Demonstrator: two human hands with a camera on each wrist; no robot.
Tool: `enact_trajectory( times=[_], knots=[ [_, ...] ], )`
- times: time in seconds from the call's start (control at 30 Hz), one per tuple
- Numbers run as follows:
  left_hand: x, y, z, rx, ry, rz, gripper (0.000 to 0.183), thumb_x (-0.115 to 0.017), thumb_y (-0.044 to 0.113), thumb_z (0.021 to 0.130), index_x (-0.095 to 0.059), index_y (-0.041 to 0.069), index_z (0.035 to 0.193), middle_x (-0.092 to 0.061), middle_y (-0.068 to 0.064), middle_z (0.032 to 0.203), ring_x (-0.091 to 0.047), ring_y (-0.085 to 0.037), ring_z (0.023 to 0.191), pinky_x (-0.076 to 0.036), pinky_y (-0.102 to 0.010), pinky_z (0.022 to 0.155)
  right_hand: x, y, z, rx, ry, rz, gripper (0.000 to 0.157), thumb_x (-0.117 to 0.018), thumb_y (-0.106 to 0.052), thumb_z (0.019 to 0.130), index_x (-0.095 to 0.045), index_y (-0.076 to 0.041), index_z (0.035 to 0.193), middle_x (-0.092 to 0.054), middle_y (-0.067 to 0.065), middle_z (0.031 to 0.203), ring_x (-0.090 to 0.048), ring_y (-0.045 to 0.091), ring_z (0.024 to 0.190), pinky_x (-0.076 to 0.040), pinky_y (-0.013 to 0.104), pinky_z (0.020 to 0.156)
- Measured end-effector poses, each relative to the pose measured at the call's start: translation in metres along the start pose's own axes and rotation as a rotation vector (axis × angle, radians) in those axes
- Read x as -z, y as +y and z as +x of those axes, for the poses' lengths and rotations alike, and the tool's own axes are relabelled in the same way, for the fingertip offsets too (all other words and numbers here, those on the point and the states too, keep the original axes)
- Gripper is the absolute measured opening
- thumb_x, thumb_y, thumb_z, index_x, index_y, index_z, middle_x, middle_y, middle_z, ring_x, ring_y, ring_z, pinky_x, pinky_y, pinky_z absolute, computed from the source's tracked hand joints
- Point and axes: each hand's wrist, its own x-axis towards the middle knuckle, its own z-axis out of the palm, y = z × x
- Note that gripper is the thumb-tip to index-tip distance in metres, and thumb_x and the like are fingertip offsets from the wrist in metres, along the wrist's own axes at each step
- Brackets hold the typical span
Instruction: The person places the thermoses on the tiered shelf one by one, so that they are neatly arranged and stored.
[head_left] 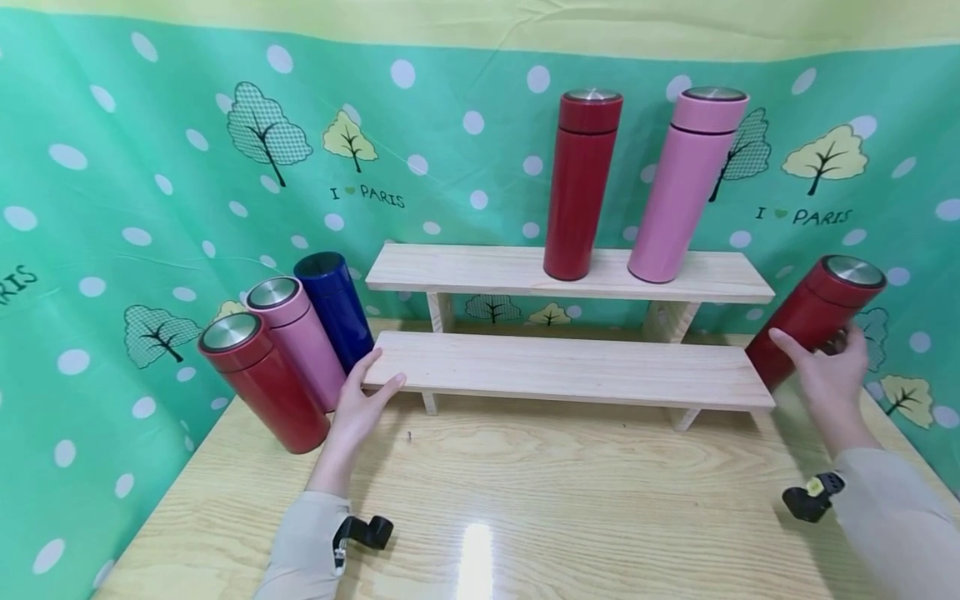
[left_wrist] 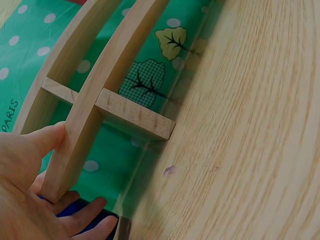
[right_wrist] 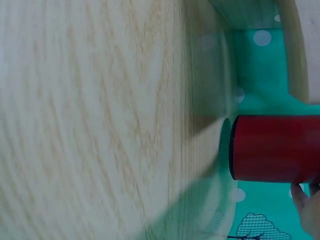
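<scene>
At the right end of a two-tier wooden shelf (head_left: 570, 367), my right hand (head_left: 830, 372) grips a red thermos bottle (head_left: 806, 312) with a steel-topped lid. In the right wrist view the base of this red bottle (right_wrist: 275, 149) is close over the tabletop, beside the shelf's end. My left hand (head_left: 365, 393) holds the left end of the lower board, its thumb (left_wrist: 52, 136) against the front edge and the other fingers around the end. A red bottle (head_left: 585, 183) and a pink bottle (head_left: 686, 187) stand on the upper board.
Left of the shelf stand a larger red bottle (head_left: 270, 387), a pink bottle (head_left: 307, 346) and a lidless-looking dark blue bottle (head_left: 337, 312), close together near my left hand. A green patterned cloth (head_left: 450, 108) hangs behind the wood-grain table (head_left: 555, 500).
</scene>
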Motion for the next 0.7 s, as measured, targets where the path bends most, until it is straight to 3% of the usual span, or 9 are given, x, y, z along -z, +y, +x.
enact_trajectory(
  times=[0.2,0.5,0.7],
  knots=[
    [0.001,0.001,0.0,0.005,-0.002,-0.004,0.07,-0.068,0.028,0.096,-0.034,0.013,0.155,-0.024,-0.014,0.161,-0.015,-0.029,0.149,-0.015,-0.05,0.119,0.01,-0.009,-0.007,0.0,0.029,0.035,0.082,-0.077,-0.034,0.087,-0.028,-0.033,0.152,-0.041,-0.017,0.136,-0.037,-0.001,0.116,-0.029,0.027,0.11],
    [0.001,0.002,0.001,0.008,-0.005,0.002,0.069,-0.067,0.03,0.096,-0.034,0.015,0.155,-0.024,-0.012,0.161,-0.015,-0.029,0.149,-0.015,-0.05,0.119,0.02,-0.016,-0.024,0.043,0.105,0.082,0.075,-0.078,-0.027,0.087,-0.035,-0.033,0.148,-0.044,-0.016,0.135,-0.039,-0.001,0.117,-0.032,0.024,0.109],
    [0.0,0.002,0.0,0.014,-0.006,0.0,0.069,-0.067,0.03,0.096,-0.033,0.015,0.155,-0.024,-0.012,0.161,-0.014,-0.029,0.149,-0.015,-0.05,0.119,0.023,-0.017,-0.034,0.108,0.181,0.035,0.07,-0.076,-0.027,0.088,-0.038,-0.033,0.147,-0.046,-0.016,0.132,-0.041,-0.001,0.116,-0.035,0.023,0.107]
  ],
)
